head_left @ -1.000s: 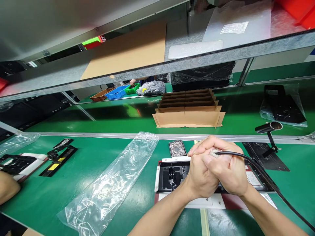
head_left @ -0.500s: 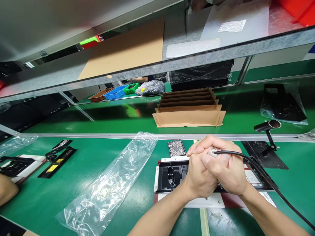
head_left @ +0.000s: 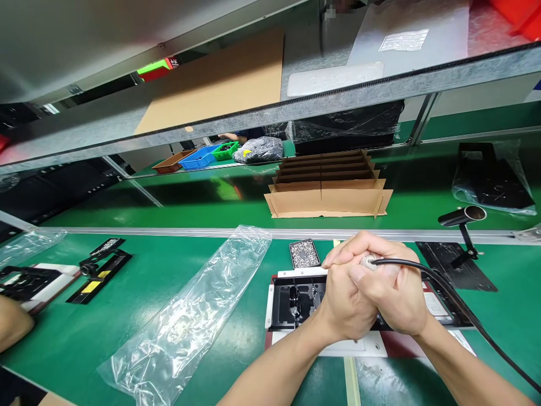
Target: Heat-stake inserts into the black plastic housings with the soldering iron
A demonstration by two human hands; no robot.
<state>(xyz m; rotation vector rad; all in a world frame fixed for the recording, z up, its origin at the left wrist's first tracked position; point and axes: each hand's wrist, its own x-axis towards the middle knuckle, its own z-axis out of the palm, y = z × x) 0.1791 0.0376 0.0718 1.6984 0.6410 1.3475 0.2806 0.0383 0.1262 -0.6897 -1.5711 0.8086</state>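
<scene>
Both of my hands are wrapped one against the other around a corded tool, by its look an electric screwdriver; its body is hidden inside the fingers. My left hand is closed on it from the left, my right hand from the right. A black cable leaves the top and runs down to the right. Beneath the hands lies a black device housing on a white and dark red frame. The tool's tip is out of sight behind my hands. Just behind the housing stands a small tray of screws.
A long clear plastic bag lies left of the housing. Cardboard dividers stand behind the metal rail. To the right is a black plate with a tube on an arm. Another person's arm shows at the left edge. A shelf hangs above.
My hands keep the same hold over the housing. The whole view has shifted very slightly; nothing else has visibly moved.
</scene>
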